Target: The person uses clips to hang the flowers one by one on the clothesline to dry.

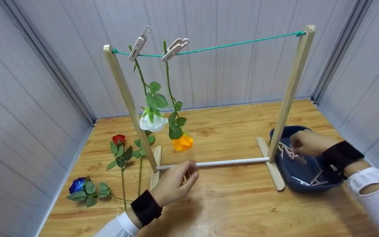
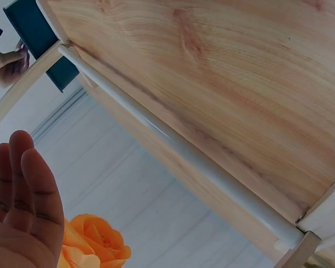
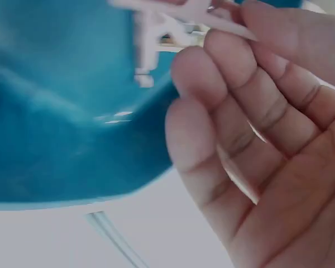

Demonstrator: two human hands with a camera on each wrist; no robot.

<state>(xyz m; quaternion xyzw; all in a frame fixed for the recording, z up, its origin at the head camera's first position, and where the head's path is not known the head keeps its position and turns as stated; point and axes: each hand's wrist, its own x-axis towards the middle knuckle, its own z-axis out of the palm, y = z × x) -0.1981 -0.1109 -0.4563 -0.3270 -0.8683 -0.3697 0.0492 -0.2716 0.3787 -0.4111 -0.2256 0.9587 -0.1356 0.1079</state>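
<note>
My right hand (image 1: 313, 143) reaches into a dark blue basin (image 1: 290, 179) and pinches a pale pink clothespin (image 3: 184, 12) between thumb and fingers. Other clothespins (image 1: 285, 150) lie in the basin. My left hand (image 1: 174, 182) hovers near the white rod (image 1: 234, 162) at the frame's base, its fingers loosely bent around nothing. Above it an orange rose (image 1: 183, 142) hangs head down from the green cord (image 1: 235, 44), fastened by a clothespin (image 1: 173, 51). Beside it a white rose (image 1: 152, 121) hangs likewise from another clothespin (image 1: 137, 48).
A red rose (image 1: 118, 139) and a blue rose (image 1: 77, 185) lie on the wooden tabletop (image 1: 229, 200) at the left, with another green stem (image 1: 140, 174) near them. Wooden posts (image 1: 290, 92) hold up the cord. Panelled walls (image 1: 215, 82) enclose the back and sides.
</note>
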